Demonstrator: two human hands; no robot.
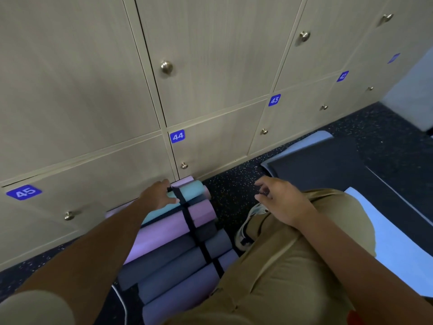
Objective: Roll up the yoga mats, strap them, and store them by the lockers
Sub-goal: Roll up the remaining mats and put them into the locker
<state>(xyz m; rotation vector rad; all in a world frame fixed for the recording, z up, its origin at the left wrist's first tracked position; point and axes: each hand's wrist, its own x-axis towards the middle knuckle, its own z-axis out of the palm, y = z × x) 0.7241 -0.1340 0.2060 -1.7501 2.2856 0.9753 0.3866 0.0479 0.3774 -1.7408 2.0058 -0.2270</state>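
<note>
Left hand (159,195) on teal mat (189,192)

Rolled mats (178,233) lie stacked before lockers (93,90), flat mats (328,160) to their right.

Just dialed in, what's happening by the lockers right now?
A person is crouched at the lockers, stacking rolled yoga mats against their base. The left hand rests on the teal mat on top, beside its black strap. The right hand hovers empty over the floor. At right, a dark mat and a blue mat lie unrolled.
</note>
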